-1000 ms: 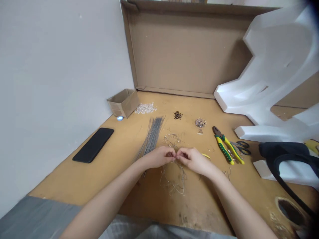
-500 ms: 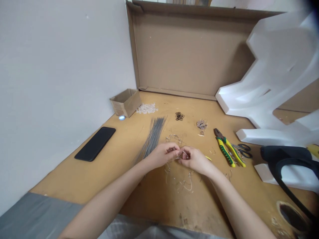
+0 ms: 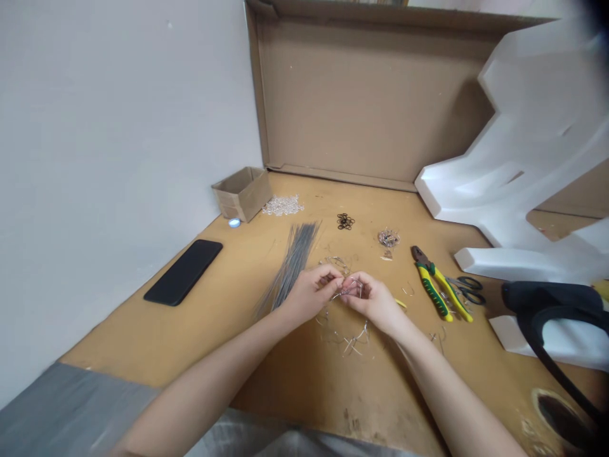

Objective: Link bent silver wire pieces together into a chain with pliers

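Your left hand (image 3: 311, 293) and right hand (image 3: 373, 301) pinched thin, looped metallic wire (image 3: 353, 289) between closed fingertips, above the table (image 3: 285, 374).

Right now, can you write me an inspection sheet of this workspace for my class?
Surface: tan tabletop, dark marks near the person.
Job's things: thin silver wire at the fingertips; straight grey wire bundle beside the left hand.
Clutter: flat black phone, green-and-yellow-handled pliers, small black rings.
Hands: left and right hand close together, fingers pinched.
Cables: nothing seen.
Surroundings: brown cardboard panel behind, white moulded foam at right.
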`<state>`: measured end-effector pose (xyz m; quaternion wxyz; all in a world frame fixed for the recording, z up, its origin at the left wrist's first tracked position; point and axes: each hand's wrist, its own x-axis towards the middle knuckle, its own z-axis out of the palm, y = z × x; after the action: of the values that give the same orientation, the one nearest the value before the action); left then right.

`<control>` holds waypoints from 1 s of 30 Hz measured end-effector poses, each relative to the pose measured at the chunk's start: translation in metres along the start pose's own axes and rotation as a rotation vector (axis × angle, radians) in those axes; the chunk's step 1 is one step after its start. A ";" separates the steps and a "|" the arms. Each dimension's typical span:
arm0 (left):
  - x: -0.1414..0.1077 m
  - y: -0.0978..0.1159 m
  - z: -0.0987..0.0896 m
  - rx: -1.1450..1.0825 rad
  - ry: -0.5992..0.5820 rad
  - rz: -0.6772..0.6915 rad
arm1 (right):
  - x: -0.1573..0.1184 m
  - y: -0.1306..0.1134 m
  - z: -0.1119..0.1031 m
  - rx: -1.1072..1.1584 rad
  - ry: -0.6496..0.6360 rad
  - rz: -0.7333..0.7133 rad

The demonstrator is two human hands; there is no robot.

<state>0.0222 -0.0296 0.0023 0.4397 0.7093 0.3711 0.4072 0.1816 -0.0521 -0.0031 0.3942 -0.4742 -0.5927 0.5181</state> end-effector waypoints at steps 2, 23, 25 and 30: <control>-0.001 -0.001 0.000 0.001 0.003 0.004 | 0.000 0.001 0.002 -0.024 0.006 0.002; -0.002 -0.002 0.006 -0.209 0.030 -0.193 | -0.004 -0.002 0.011 -0.081 0.075 0.014; -0.003 -0.003 0.008 -0.201 0.046 -0.204 | -0.005 -0.001 0.012 -0.151 0.101 0.007; -0.004 -0.005 0.010 -0.114 0.043 -0.161 | -0.006 0.001 0.007 -0.400 0.121 -0.012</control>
<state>0.0289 -0.0349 -0.0060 0.5024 0.6423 0.4124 0.4062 0.1763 -0.0597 -0.0048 0.3302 -0.5696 -0.6619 0.3584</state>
